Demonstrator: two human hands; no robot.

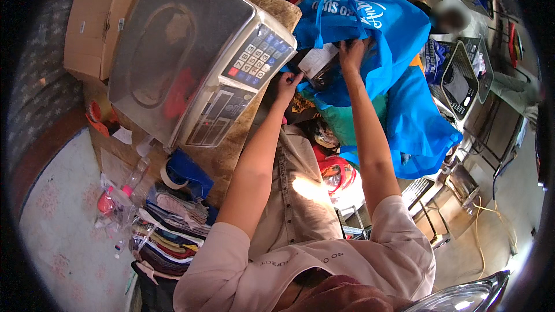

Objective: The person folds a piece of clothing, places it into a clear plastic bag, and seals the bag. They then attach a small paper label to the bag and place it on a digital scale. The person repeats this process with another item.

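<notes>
A large blue fabric shopping bag [399, 21] with white printing and loop handles lies with its mouth towards me. My right hand [353, 55] is at that mouth, fingers bent; what they grip is hidden. A white paper slip [318, 60] bearing print lies on a dark, shiny plastic-wrapped item [324, 79] inside the mouth. At the slip's lower corner, my left hand [289, 86] has thumb and finger pinched on it. Just left of that hand stands a digital weighing scale [256, 63] with a keypad, under a clear plastic cover.
A second blue bag [416, 125] and a green bag [373, 115] sit below the first. Left are a cardboard box [93, 26], a blue tape dispenser [190, 173] and stacked folded clothes [171, 234]. Plastic baskets [459, 80] stand right, near another person [451, 17].
</notes>
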